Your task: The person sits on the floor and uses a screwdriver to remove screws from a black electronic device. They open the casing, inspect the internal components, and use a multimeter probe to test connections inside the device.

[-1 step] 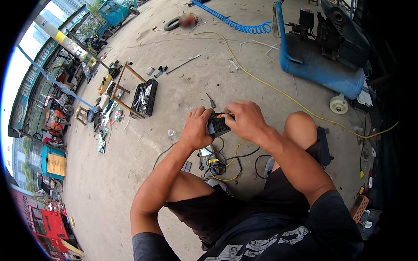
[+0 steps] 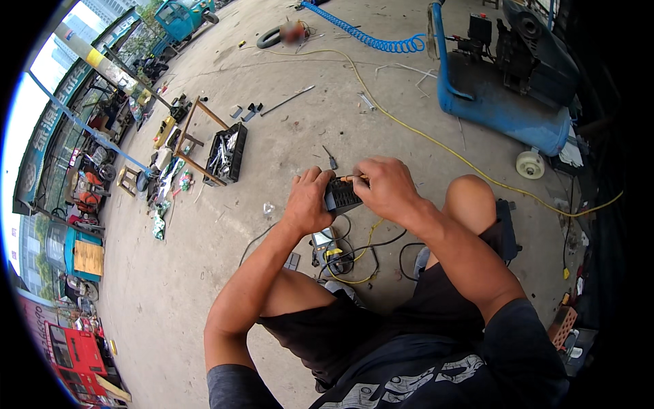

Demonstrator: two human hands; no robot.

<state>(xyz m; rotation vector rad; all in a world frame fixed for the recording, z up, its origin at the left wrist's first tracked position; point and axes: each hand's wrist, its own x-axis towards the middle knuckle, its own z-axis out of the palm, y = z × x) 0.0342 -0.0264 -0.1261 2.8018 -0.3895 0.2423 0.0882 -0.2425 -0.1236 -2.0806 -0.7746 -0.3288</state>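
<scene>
In my left hand (image 2: 308, 199) is a black box with slotted or finned sides (image 2: 344, 198), held above the ground between my knees. My fingers wrap its left end. From the other side, my right hand (image 2: 387, 187) pinches a thin orange piece (image 2: 349, 178) against the top of the box; its kind is too small to make out. Just below the box lies a digital meter (image 2: 324, 238) with a grey and yellow body, tangled in black and yellow leads (image 2: 361, 253). Beyond my hands a small dark-handled screwdriver-like tool (image 2: 332, 161) rests on the concrete.
A black crate of tools (image 2: 240, 151) stands to the left beside an upturned wooden frame (image 2: 197, 140). At the right is a blue air compressor (image 2: 504, 119) on wheels. A yellow cable (image 2: 436, 140) crosses the floor, and a blue coiled hose (image 2: 368, 41) lies farther off.
The thin orange piece and my right fingertips have shifted very slightly; the box and my left hand stay in place.
</scene>
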